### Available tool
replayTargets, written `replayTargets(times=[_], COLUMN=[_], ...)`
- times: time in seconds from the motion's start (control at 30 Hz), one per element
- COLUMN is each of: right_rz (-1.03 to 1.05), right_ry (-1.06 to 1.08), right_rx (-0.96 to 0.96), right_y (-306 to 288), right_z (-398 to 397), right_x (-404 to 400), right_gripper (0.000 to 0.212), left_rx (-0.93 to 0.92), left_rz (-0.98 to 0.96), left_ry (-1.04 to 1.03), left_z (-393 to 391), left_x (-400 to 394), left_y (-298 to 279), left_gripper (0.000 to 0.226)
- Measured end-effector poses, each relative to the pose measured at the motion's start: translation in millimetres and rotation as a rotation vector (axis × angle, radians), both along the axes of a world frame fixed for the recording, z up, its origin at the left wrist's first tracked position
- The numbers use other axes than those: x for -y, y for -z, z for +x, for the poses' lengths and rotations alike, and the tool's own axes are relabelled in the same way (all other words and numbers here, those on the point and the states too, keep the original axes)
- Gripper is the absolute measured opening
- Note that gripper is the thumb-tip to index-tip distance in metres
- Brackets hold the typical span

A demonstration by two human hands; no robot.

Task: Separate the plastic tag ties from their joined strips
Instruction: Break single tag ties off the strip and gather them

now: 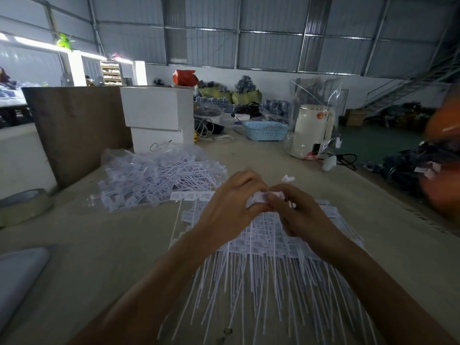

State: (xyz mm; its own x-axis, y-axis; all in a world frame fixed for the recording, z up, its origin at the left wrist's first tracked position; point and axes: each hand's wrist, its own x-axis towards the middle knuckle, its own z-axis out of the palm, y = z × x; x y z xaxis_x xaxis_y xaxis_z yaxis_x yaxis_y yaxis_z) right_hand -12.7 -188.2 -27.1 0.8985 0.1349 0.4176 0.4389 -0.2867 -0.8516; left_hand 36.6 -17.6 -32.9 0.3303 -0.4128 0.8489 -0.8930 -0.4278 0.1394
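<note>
both hands (263, 205) grip tag strip (260, 196) | loose ties (249, 277) under forearms | bagged strips (154, 175) left

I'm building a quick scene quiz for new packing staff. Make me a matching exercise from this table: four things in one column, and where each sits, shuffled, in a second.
Things
1. roll of tape
2. blue basket
3. bagged heap of tag ties
4. strip of tags

Places
A. pinched between the left hand and right hand
B. far end of the table, beside the white kettle
C. left edge of the table
D. in front of the stacked white boxes

Pairs: 1-C, 2-B, 3-D, 4-A
</note>
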Motion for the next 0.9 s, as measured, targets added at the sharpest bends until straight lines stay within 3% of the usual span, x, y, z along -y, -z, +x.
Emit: replayTargets(times=[0.07,0.2,0.33,0.5,0.6,0.7,0.9], right_rz=[0.008,0.230,0.345,0.113,-0.243,-0.474,-0.551], right_ry=[-0.004,-0.052,-0.087,0.025,0.225,0.341,0.402], right_rx=[-0.006,-0.089,-0.150,0.059,0.375,0.629,0.623], right_y=[1.3,-3.9,-6.1,-8.8,-10.9,-8.0,-1.0], right_z=[0.3,0.3,-0.4,-6.2,-5.3,-3.5,6.4], right_x=[1.6,14.4,19.1,15.2,17.7,16.3,21.7], right_gripper=[0.024,0.025,0.019,0.021,0.016,0.028,0.026], left_rx=[-0.031,-0.105,0.020,0.169,0.063,-0.079,-0.120], left_rz=[0.019,0.025,0.072,0.076,0.061,-0.029,-0.046], left_ry=[0.009,0.026,-0.126,-0.143,-0.069,0.019,0.081], left_z=[-2.3,-0.5,4.0,2.4,0.2,-0.3,-5.4], left_x=[1.0,-7.6,-15.3,-15.7,-13.8,-10.9,-9.0], left_y=[-2.3,-6.6,-6.1,-5.1,-6.4,-8.2,-13.8], left_gripper=[0.024,0.035,0.032,0.022,0.022,0.017,0.014])
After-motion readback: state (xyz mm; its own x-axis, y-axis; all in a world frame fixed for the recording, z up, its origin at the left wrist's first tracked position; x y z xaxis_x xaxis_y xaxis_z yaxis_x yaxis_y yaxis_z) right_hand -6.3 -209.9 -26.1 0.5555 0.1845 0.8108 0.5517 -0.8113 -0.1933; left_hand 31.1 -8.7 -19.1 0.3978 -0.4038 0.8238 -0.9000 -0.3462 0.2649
